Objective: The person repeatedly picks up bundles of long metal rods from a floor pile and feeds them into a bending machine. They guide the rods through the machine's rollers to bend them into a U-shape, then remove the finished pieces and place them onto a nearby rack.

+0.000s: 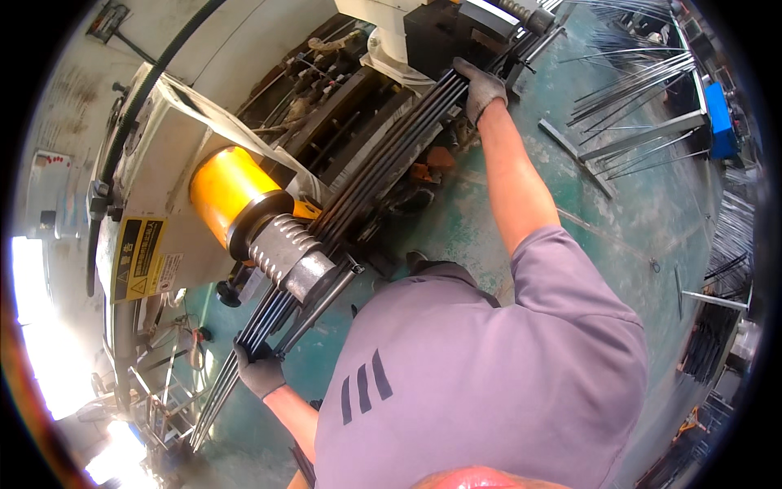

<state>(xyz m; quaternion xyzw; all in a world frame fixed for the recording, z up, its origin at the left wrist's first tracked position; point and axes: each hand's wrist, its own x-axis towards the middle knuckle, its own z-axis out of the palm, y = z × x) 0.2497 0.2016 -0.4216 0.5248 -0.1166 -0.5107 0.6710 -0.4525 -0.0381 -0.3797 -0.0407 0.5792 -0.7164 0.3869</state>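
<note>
A bundle of long, thin, dark metal rods [371, 194] runs slantwise along a machine, from lower left to upper right. My left hand [259, 372], in a grey glove, is closed around the rods toward their lower left end, below a ribbed metal cylinder [289, 254]. My right arm reaches far forward. Its gloved hand [482, 88] is closed on the upper part of the bundle, beside a black machine block [448, 41]; part of its fingers is hidden. An orange-yellow cylinder [234, 194] sits above the rods between my hands.
The pale machine housing [183, 138] carries a yellow-and-black label [140, 259] and a thick black hose [151, 77]. At right, a metal rack [652, 140] holds many rods [631, 90] near a blue object [720, 121]. Green floor [603, 236] spreads between.
</note>
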